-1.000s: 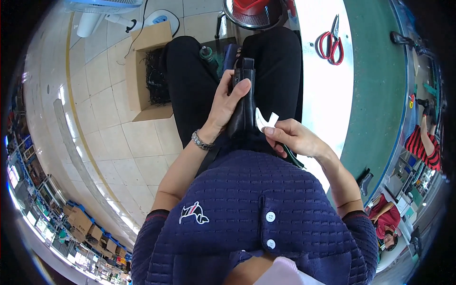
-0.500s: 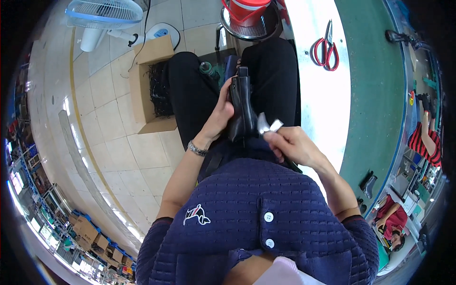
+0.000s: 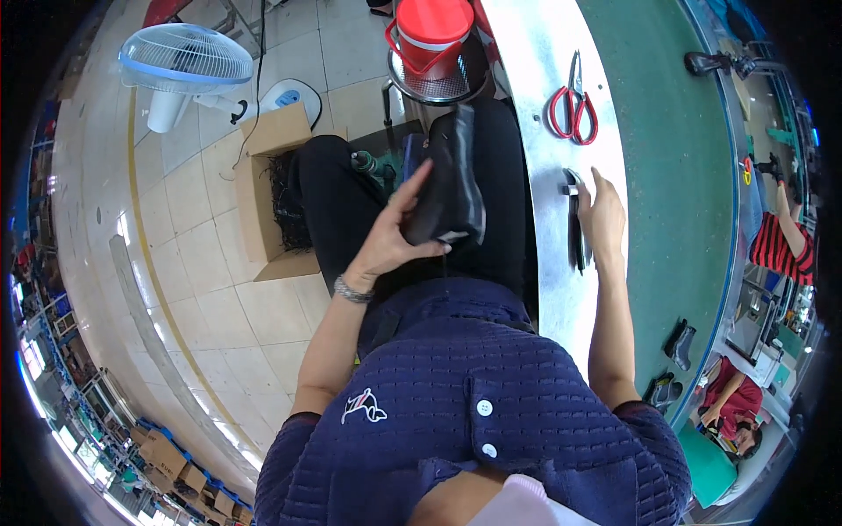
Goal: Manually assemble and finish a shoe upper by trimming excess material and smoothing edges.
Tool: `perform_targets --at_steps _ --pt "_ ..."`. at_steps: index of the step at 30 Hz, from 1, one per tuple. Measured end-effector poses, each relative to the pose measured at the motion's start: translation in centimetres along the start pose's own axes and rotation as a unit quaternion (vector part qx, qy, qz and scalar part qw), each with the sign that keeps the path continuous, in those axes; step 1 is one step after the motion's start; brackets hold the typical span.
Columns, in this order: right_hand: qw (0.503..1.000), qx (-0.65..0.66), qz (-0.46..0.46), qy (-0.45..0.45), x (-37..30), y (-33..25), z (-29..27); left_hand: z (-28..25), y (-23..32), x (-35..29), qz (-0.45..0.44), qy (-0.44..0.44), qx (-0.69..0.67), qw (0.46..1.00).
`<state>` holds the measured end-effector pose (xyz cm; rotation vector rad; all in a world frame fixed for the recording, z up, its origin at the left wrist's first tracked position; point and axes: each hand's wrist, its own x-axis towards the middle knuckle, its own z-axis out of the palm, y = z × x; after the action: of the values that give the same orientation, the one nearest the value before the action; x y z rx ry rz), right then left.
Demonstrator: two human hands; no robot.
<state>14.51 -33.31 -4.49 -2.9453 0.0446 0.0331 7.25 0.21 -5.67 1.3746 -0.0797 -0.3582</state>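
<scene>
Nearest, a dark blue shirt (image 3: pixel 430 377) with white buttons was worn above dark trousers. Over the lap, a black boot (image 3: pixel 443 188) was held by the left hand (image 3: pixel 386 241), the fingers being wrapped partway around its side and the thumb laid near its lower end; its outline was blurred. The right hand (image 3: pixel 603 219) was held over the counter (image 3: pixel 561 307), its fingers loosely spread, and nothing could be seen gripped in it. Just beside its fingers, a tool (image 3: pixel 575 237) with a dark handle and a metal head was laid on the counter; whether it was touched could not be told. Farther along the same counter, scissors (image 3: pixel 574 114) with red handles were placed.

Between the knees, a green bottle (image 3: pixel 383 171) was partly hidden, and its contents could not be made out. To the left of the legs, a cardboard box (image 3: pixel 252 210) was set on the tiled floor, its flaps folded out and its inside strewn with black scraps (image 3: pixel 288 206). Ahead of the knees, a red bucket (image 3: pixel 431 60) was stood on a round metal stool (image 3: pixel 465 81); it was covered by a red lid (image 3: pixel 434 19), so what was inside was hidden. Beyond the cardboard box, a blue-and-white fan (image 3: pixel 186 57) was seen. Far off at lower left, brown cartons (image 3: pixel 162 451) were grouped, their contents too small to be told.
</scene>
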Motion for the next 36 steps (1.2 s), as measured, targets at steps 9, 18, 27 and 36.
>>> perform_targets --at_steps 9,18,27,36 --pt "0.989 0.106 0.1 0.033 13.5 1.5 5.7 -6.5 4.6 -6.9 -0.084 0.252 -0.247 0.932" --pt "0.739 0.609 0.183 -0.221 4.4 -5.5 -1.0 -6.8 4.7 -5.7 -0.202 0.227 -0.267 0.915" --pt "0.543 0.605 0.006 -0.583 -3.3 -13.0 -5.9 -3.6 3.7 -2.6 -0.168 0.257 -0.203 0.93" --pt "0.542 0.523 0.132 -0.644 -4.7 -17.5 -6.8 0.3 3.0 -3.8 -0.064 0.415 0.108 0.901"
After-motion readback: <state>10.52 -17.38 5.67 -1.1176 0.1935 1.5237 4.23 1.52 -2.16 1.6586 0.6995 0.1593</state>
